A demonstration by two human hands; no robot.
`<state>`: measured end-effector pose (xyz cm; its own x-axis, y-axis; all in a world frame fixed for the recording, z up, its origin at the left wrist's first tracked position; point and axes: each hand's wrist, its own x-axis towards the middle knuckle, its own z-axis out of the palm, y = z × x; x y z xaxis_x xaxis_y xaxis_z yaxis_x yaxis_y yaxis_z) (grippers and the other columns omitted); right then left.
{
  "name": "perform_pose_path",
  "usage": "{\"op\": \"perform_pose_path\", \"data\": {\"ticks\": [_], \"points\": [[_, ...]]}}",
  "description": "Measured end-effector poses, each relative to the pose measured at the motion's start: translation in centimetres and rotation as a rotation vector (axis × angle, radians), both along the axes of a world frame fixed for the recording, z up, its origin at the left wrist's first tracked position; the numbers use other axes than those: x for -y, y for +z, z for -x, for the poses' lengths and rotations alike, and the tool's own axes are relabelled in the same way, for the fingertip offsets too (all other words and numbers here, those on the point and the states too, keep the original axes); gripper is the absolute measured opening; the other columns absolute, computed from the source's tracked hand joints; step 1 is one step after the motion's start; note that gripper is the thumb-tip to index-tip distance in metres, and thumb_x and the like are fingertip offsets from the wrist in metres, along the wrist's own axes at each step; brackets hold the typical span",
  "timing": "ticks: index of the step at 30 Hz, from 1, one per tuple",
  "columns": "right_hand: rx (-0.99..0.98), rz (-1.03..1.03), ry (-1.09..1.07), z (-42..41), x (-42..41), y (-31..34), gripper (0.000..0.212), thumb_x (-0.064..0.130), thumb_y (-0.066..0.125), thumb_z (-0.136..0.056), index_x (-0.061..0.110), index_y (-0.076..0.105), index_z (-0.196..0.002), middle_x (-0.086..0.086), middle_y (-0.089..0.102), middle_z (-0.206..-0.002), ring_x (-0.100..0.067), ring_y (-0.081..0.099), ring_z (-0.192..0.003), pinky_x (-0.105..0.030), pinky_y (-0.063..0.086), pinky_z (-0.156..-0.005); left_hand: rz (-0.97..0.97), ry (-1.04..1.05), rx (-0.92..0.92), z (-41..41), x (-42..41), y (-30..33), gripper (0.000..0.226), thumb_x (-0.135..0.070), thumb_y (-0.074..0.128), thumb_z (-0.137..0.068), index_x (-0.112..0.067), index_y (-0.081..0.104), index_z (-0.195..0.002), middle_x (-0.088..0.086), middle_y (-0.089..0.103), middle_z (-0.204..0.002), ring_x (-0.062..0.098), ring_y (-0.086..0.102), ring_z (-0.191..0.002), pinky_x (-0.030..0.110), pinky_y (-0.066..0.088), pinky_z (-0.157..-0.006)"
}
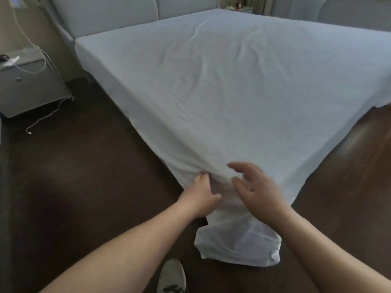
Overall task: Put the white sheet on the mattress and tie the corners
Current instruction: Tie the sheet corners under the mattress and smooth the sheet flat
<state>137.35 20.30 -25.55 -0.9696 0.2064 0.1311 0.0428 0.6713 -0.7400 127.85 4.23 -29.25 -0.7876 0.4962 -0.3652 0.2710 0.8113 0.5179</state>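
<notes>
The white sheet (222, 85) lies spread over the whole mattress, wrinkled, and hangs down past the near corner. Its loose corner end (239, 244) trails onto the dark floor in front of me. The mattress itself is hidden under the sheet. My left hand (201, 195) pinches a fold of the sheet at the near corner, fingers closed on the cloth. My right hand (251, 187) hovers just to the right of it, fingers spread and curled above the same corner, holding nothing.
A grey padded headboard (110, 13) stands at the far end. A grey bedside cabinet (31, 85) sits at the left with a white cable (42, 119) trailing to the dark wooden floor (84, 166). My shoe (172, 275) shows at the bottom.
</notes>
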Motion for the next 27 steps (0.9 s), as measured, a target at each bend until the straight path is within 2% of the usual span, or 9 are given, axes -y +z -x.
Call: {"op": "perform_pose_path", "data": {"ticks": [2,4,8,11,14,17,21,24,27], "points": [[-0.055,-0.021,-0.319,-2.0,-1.5,-0.4,0.042,0.02,0.061,-0.092,0.029,0.059,-0.133,0.009,0.054,-0.129,-0.008,0.055,-0.118,-0.027,0.043,-0.098,-0.165,0.103,0.051,-2.6,-1.3,-0.3,0.084,-0.046,0.058,-0.081,-0.021,0.028,-0.154,0.002,0.037,-0.155,0.027,0.046,-0.138,0.042,0.044,-0.109],[0.052,-0.052,-0.431,-3.1,-2.9,-1.0,0.038,0.015,0.059,-0.091,0.022,0.061,-0.127,0.003,0.051,-0.124,-0.017,0.056,-0.115,-0.026,0.039,-0.095,-0.207,0.056,0.126,-4.5,-2.0,-0.9,0.072,-0.047,0.062,-0.081,-0.024,0.039,-0.146,-0.001,0.052,-0.143,0.023,0.055,-0.129,0.038,0.048,-0.103],[0.35,0.068,-0.438,-6.6,-3.7,-2.5,0.026,0.022,0.062,-0.091,0.017,0.067,-0.116,0.007,0.063,-0.102,-0.012,0.065,-0.089,-0.033,0.05,-0.08,-0.102,-0.175,0.177,-9.5,-2.6,-2.3,0.045,-0.052,0.064,-0.086,-0.027,0.06,-0.123,-0.006,0.069,-0.116,0.019,0.066,-0.105,0.034,0.052,-0.084],[0.545,0.104,-0.324,-9.1,-3.2,-3.3,0.027,0.028,0.065,-0.093,0.02,0.066,-0.119,0.007,0.07,-0.101,-0.012,0.067,-0.092,-0.033,0.053,-0.082,-0.015,-0.32,0.095,-11.1,-3.1,-2.0,0.031,-0.051,0.063,-0.091,-0.023,0.066,-0.102,-0.004,0.071,-0.103,0.021,0.065,-0.095,0.037,0.051,-0.08],[0.614,0.082,-0.281,-11.3,-3.0,-3.3,0.027,0.031,0.065,-0.093,0.015,0.071,-0.115,-0.004,0.072,-0.103,-0.022,0.068,-0.096,-0.041,0.055,-0.086,0.021,-0.301,0.078,-12.3,-3.2,-1.2,0.038,-0.05,0.06,-0.094,-0.023,0.069,-0.12,-0.001,0.071,-0.119,0.022,0.065,-0.109,0.034,0.05,-0.087],[0.685,0.07,-0.21,-12.6,-2.6,-2.9,0.029,0.04,0.065,-0.093,0.015,0.074,-0.103,-0.013,0.073,-0.107,-0.028,0.069,-0.094,-0.046,0.055,-0.09,0.128,-0.312,0.056,-13.1,-2.8,-0.2,0.058,-0.048,0.058,-0.096,-0.019,0.053,-0.146,0.003,0.059,-0.145,0.025,0.056,-0.13,0.035,0.047,-0.103],[0.687,0.02,-0.181,-12.7,-2.1,-3.1,0.048,0.047,0.06,-0.096,0.002,0.072,-0.108,-0.018,0.072,-0.107,-0.029,0.065,-0.085,-0.045,0.054,-0.086,0.213,-0.222,0.07,-12.2,-1.5,-0.3,0.053,-0.043,0.056,-0.096,-0.017,0.055,-0.142,0.005,0.061,-0.139,0.025,0.06,-0.122,0.039,0.05,-0.102],[0.715,-0.036,-0.142,-12.0,-1.7,-3.9,0.049,0.05,0.056,-0.097,0.004,0.064,-0.082,-0.012,0.06,-0.075,-0.021,0.051,-0.068,-0.036,0.04,-0.063,0.245,-0.169,0.057,-11.1,-1.0,-1.4,0.046,-0.042,0.056,-0.093,-0.019,0.062,-0.133,0.005,0.065,-0.13,0.024,0.063,-0.11,0.04,0.054,-0.095],[0.733,-0.041,-0.125,-10.9,-1.5,-4.7,0.043,0.048,0.056,-0.098,0.011,0.055,-0.076,-0.003,0.045,-0.066,-0.017,0.041,-0.061,-0.032,0.031,-0.056,0.211,-0.155,0.027,-10.2,-1.6,-1.9,0.051,-0.041,0.057,-0.094,-0.024,0.058,-0.142,0.003,0.064,-0.134,0.024,0.063,-0.116,0.039,0.054,-0.095]]}}
